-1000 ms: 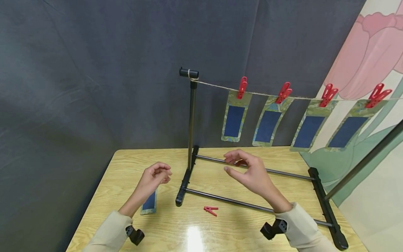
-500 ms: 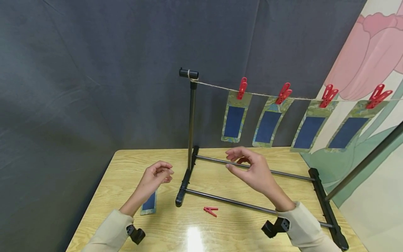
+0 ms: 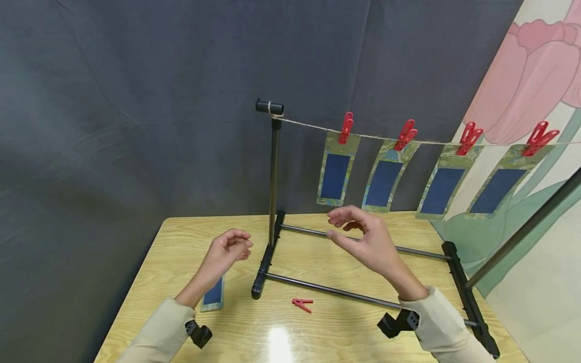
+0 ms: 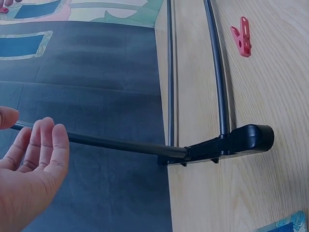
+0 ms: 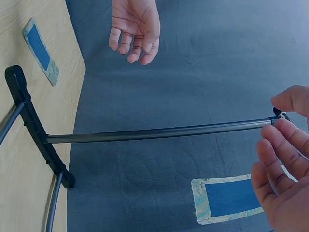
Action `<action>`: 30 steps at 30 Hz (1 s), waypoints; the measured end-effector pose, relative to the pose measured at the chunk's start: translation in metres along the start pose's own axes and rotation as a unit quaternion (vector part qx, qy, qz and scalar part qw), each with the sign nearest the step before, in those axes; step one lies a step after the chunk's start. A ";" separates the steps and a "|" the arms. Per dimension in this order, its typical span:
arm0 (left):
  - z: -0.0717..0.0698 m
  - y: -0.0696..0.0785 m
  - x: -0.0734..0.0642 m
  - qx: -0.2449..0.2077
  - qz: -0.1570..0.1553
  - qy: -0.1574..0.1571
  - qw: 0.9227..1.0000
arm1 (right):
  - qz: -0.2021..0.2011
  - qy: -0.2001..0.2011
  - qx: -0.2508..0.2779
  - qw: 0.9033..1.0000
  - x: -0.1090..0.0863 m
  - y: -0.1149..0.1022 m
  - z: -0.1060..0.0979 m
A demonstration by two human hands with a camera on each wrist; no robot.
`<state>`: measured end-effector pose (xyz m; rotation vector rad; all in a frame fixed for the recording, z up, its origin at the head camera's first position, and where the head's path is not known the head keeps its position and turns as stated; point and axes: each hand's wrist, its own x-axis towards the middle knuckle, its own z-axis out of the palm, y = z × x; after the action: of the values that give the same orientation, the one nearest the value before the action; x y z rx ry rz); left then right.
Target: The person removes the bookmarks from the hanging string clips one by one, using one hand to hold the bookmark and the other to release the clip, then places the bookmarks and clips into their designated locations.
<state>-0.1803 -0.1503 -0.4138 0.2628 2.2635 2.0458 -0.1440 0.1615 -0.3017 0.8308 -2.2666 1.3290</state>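
Blue cards (image 3: 336, 176) hang before grey cloth (image 3: 136, 126) and a floral backdrop (image 3: 540, 75); relaxed, unoccupied hands (image 3: 224, 254) (image 3: 366, 241) hover above the wood-grained surface (image 3: 242, 333).

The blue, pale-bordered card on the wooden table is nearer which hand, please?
Left: the left hand is raised beyond the card; the right hand is farther off, rightward.

A tabletop of pale yellow wood grain (image 3: 177, 242) bore a black rack (image 3: 274, 186), whose two long feet (image 3: 265, 267) rested on it, joined by two slim crossbars (image 3: 333, 291). A red clothespin (image 3: 302, 304) lay on the wearer's side of the rack, near its front crossbar, its two arms spread. Left of the rack lay a narrow blue card with a patterned border (image 5: 41, 52), flat on the wood and apart from the nearest foot.
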 end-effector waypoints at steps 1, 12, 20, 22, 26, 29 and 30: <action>0.001 0.000 0.000 -0.001 0.000 0.001 1.000 | -0.001 0.001 0.000 1.000 0.000 0.000 0.000; 0.004 0.004 0.008 0.008 0.018 0.018 1.000 | -0.015 0.007 0.005 1.000 0.012 -0.006 -0.004; 0.006 0.010 0.010 0.012 0.015 0.024 1.000 | -0.026 0.013 -0.002 1.000 0.020 0.006 -0.010; 0.007 0.012 0.011 0.010 0.014 0.024 1.000 | -0.028 0.015 -0.003 0.999 0.022 0.015 -0.012; 0.009 0.014 0.012 0.007 0.012 0.023 1.000 | -0.030 0.016 -0.007 0.999 0.025 0.026 -0.016; 0.010 0.015 0.013 0.009 0.014 0.022 1.000 | -0.033 0.017 -0.013 0.999 0.027 0.022 -0.018; 0.010 0.016 0.013 0.011 0.015 0.021 1.000 | -0.034 0.017 -0.016 0.999 0.028 0.020 -0.019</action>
<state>-0.1904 -0.1362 -0.3985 0.2596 2.3215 2.0628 -0.1774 0.1772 -0.2889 0.8600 -2.2082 1.2636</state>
